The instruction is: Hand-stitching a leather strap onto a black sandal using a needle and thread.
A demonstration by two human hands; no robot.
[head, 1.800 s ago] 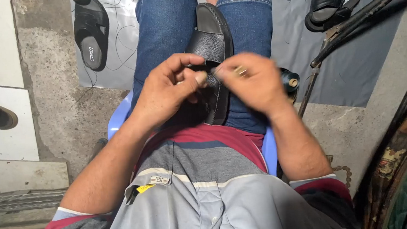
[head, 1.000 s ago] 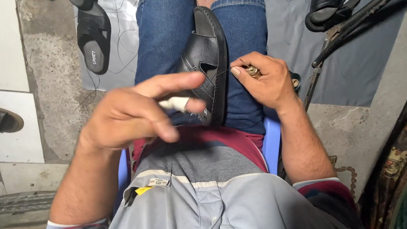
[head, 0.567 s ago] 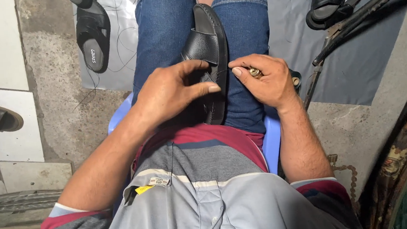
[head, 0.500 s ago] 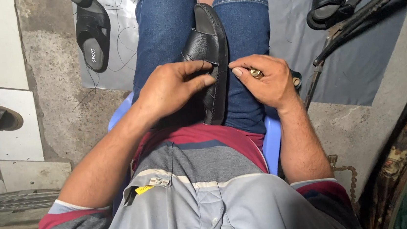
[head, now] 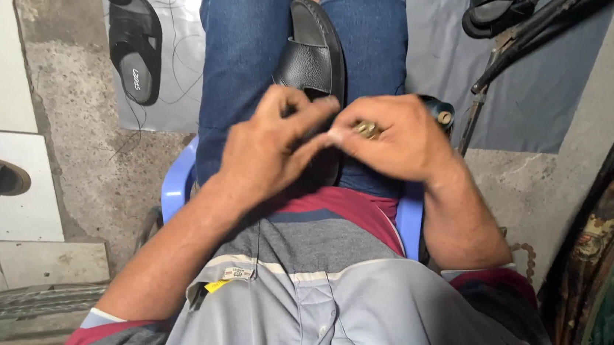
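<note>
A small yellow tag (head: 215, 285) sits on the front of the grey shirt (head: 312, 313), just below its pale stripe. A white printed mark (head: 137, 78) shows on the footbed of the black sandal (head: 135, 48) lying at top left.

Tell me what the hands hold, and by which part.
The right hand pinches a small brass-coloured piece at its fingertips. The left hand meets it above the black sandal; its own hold cannot be told.
</note>
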